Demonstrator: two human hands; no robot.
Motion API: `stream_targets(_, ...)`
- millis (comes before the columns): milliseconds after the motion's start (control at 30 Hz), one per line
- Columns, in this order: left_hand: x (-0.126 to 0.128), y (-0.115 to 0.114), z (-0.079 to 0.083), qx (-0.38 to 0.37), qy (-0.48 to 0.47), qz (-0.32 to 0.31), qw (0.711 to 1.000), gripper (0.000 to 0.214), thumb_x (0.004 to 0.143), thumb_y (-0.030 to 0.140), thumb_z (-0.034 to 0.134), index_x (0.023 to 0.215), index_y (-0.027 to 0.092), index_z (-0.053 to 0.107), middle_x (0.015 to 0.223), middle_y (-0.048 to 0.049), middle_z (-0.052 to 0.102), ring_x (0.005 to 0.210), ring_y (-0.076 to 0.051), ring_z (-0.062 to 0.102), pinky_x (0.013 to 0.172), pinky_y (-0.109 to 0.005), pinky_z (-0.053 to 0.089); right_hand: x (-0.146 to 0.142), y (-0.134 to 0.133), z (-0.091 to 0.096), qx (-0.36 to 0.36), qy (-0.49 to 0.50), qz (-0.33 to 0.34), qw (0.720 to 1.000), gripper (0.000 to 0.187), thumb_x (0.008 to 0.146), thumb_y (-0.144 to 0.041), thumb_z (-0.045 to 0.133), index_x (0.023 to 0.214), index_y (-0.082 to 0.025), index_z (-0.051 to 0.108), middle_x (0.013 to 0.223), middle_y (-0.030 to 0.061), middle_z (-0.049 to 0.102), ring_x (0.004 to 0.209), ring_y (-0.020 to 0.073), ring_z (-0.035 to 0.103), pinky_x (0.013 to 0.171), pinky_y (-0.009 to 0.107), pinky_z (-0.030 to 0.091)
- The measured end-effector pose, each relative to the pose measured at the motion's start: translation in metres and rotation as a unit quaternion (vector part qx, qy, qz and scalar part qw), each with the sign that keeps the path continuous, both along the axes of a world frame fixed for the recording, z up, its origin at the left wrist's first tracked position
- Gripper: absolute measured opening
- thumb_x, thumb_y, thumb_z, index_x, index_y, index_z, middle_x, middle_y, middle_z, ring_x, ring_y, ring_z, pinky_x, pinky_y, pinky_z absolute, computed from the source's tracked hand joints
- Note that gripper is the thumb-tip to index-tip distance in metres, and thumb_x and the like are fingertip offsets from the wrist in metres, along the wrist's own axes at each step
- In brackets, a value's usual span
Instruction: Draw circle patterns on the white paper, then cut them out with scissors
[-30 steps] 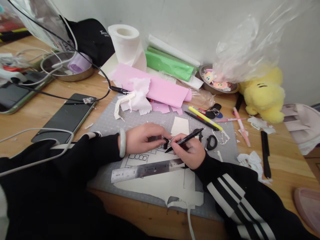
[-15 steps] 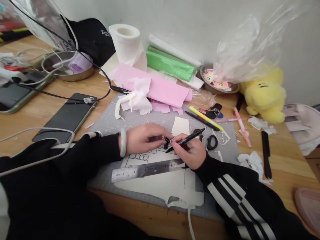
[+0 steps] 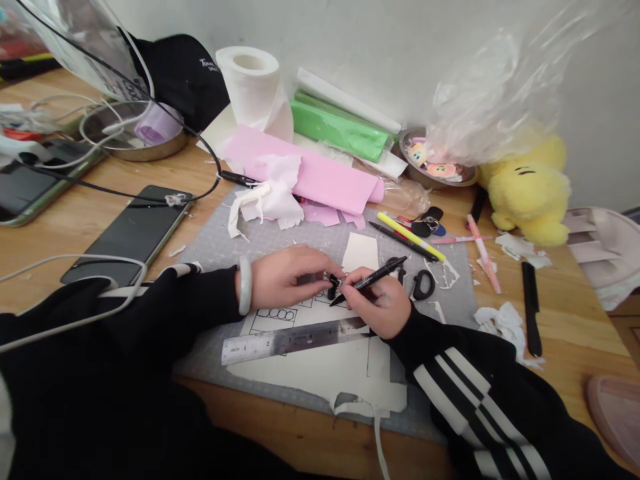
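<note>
Okay, right grip [image 3: 384,302] pinches marker [image 3: 381,273], left grip [image 3: 287,277] a small black piece [image 3: 333,287] (details unclear); we should hold it steady.

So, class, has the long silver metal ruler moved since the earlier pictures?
No. Judged against the grey gridded cutting mat, the long silver metal ruler shows no visible shift either way.

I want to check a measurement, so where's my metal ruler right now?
In the head view, the metal ruler lies across the drawn-on paper at lower centre, below the left hand, its right end by the right hand.
</note>
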State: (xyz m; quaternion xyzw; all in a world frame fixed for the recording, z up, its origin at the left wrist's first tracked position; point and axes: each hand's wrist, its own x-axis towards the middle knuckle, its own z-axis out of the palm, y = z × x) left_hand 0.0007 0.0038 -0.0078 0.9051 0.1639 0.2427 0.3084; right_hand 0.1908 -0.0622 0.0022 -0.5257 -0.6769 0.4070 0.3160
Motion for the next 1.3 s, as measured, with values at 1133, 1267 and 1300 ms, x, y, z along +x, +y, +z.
stream_targets(1133,-0.0003,-0.0006,-0.0010,0.014,-0.008,0.021,1.000,0.020,0.085,0.021,0.050,0.103,0.018,0.057,0.086,-0.0026,0.066,0.078,-0.014,0.058,0.076,-0.026,0.042,0.0020,-0.0025,-0.0031,0.094,0.026,-0.039,0.994,0.009,0.075,-0.018,0.051,0.066,-0.017,0.055,0.049,-0.0038,0.051,0.041,0.0076,0.047,0.041,0.018,0.038)
stream_targets(1267,-0.0009,-0.0012,-0.0013,0.006,-0.002,0.028,1.000,0.018,0.085,0.021,0.051,0.102,0.018,0.057,0.085,-0.0018,0.066,0.077,-0.014,0.058,0.075,-0.026,0.042,0.0049,-0.0022,-0.0063,0.097,0.038,-0.066,0.992,0.011,0.075,-0.018,0.051,0.065,-0.018,0.054,0.049,-0.0047,0.049,0.040,0.0070,0.046,0.039,0.017,0.037)
stream_targets(1300,-0.0009,-0.0013,-0.0010,0.005,0.000,0.030,1.000,0.018,0.085,0.021,0.051,0.101,0.018,0.057,0.085,-0.0018,0.066,0.077,-0.014,0.058,0.075,-0.026,0.042,0.0056,-0.0020,-0.0068,0.095,0.036,-0.068,0.992,0.011,0.075,-0.018,0.051,0.065,-0.018,0.054,0.049,-0.0048,0.049,0.040,0.0069,0.045,0.039,0.017,0.037)
